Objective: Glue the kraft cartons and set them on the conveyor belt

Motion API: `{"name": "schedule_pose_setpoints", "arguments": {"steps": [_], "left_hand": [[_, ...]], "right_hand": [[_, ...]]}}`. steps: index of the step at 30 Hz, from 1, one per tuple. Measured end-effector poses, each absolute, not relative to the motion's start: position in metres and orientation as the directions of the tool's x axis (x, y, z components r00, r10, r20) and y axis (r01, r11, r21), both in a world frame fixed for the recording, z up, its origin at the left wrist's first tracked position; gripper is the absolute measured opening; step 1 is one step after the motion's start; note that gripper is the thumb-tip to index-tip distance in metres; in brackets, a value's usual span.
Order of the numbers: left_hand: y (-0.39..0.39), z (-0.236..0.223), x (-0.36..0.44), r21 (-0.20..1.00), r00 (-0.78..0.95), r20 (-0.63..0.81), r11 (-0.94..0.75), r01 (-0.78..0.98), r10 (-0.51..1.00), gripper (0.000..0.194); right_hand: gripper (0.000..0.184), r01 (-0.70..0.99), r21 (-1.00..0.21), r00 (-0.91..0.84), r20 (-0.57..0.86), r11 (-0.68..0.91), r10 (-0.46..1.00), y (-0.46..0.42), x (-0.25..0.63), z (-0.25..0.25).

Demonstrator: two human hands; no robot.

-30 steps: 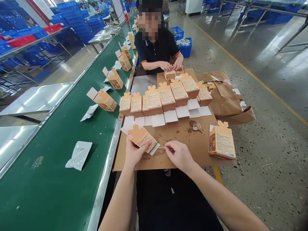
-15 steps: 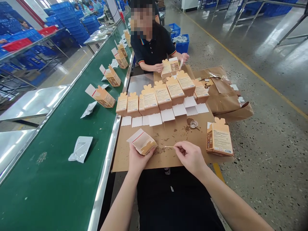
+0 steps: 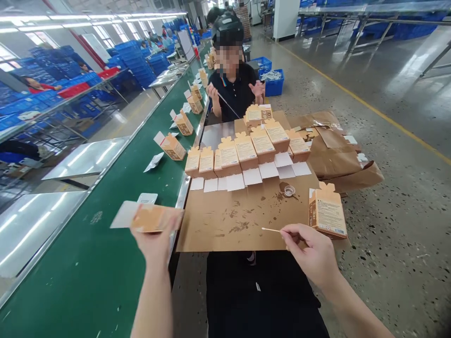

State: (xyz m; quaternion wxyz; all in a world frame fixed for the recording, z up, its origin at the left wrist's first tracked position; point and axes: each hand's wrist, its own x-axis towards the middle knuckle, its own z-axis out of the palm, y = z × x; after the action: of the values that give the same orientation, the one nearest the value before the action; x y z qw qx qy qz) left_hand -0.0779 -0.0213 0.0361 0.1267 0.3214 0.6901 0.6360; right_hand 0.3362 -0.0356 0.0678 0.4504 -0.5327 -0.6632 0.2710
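- Leftward since the earlier frame, the left hand (image 3: 155, 244) is carrying a carton (image 3: 151, 219) off the cardboard sheet (image 3: 207, 239) to above the green belt (image 3: 88, 263), at its right edge, near a silver pouch (image 3: 148, 198).
- Its fingers and thumb are wrapping the carton (blur is hiding the exact contacts), probably leaving the outstretched end flap (image 3: 123, 216) unobstructed.
- Meanwhile the right hand (image 3: 312, 251) is pinching a cotton swab (image 3: 271, 230) by one end above the sheet's near edge, likely keeping the far tip untouched.
- Near the sheet's right edge, a clear cup (image 3: 289, 191) is sitting, seemingly for easy reach.
- At the near right corner, a lone carton (image 3: 329, 213) is standing.
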Motion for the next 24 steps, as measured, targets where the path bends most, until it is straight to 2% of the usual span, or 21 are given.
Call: {"name": "schedule_pose_setpoints", "arguments": {"steps": [1,3,6,8,10,13,15,16,18,19,20,22,24], "left_hand": [[-0.026,0.038,-0.098,0.953,-0.811,0.265,-0.011,0.304,0.522,0.102],[-0.034,0.036,-0.130,0.952,-0.867,0.228,0.082,0.293,0.444,0.103],[-0.042,0.021,-0.153,0.948,-0.890,0.084,0.239,0.210,0.449,0.100],[-0.050,0.011,-0.156,0.950,-0.889,0.063,0.245,0.192,0.454,0.100],[-0.064,0.005,-0.151,0.947,-0.909,0.134,0.219,0.235,0.394,0.100],[-0.088,-0.001,-0.133,0.890,-0.875,0.394,0.122,0.440,0.282,0.086],[-0.088,0.000,-0.115,0.837,-0.787,0.518,-0.009,0.548,0.336,0.065],[-0.078,0.002,-0.105,0.829,-0.742,0.534,-0.076,0.555,0.405,0.055],[-0.034,0.011,-0.088,0.865,-0.679,0.472,-0.144,0.481,0.562,0.042],[-0.002,0.018,-0.081,0.896,-0.663,0.404,-0.126,0.426,0.630,0.040],[0.034,0.026,-0.077,0.925,-0.680,0.329,-0.079,0.372,0.655,0.039],[0.108,0.043,-0.076,0.937,-0.695,0.132,0.140,0.320,0.707,0.040],[0.167,0.054,-0.080,0.917,-0.663,0.101,0.189,0.351,0.742,0.042]], "right_hand": [[0.024,0.463,-0.843,-0.015,0.301,0.273,0.954,-0.037,0.339,0.068],[0.024,0.454,-0.849,-0.004,0.301,0.270,0.954,-0.038,0.341,0.066],[0.024,0.427,-0.855,-0.014,0.318,0.293,0.948,-0.034,0.337,0.059],[0.024,0.411,-0.857,-0.023,0.330,0.310,0.944,-0.030,0.336,0.055],[0.025,0.413,-0.856,-0.019,0.332,0.310,0.943,-0.029,0.339,0.054],[0.025,0.441,-0.857,0.028,0.308,0.265,0.951,-0.031,0.348,0.058],[0.026,0.453,-0.866,0.079,0.277,0.213,0.958,-0.034,0.353,0.064],[0.026,0.454,-0.870,0.100,0.265,0.193,0.959,-0.036,0.354,0.067],[0.026,0.452,-0.876,0.122,0.250,0.171,0.960,-0.037,0.354,0.071],[0.025,0.450,-0.876,0.124,0.252,0.172,0.960,-0.037,0.354,0.072],[0.025,0.452,-0.874,0.122,0.257,0.177,0.959,-0.037,0.354,0.073],[0.024,0.469,-0.861,0.113,0.279,0.197,0.954,-0.036,0.356,0.072],[0.024,0.501,-0.837,0.101,0.308,0.219,0.946,-0.038,0.363,0.070]]}}
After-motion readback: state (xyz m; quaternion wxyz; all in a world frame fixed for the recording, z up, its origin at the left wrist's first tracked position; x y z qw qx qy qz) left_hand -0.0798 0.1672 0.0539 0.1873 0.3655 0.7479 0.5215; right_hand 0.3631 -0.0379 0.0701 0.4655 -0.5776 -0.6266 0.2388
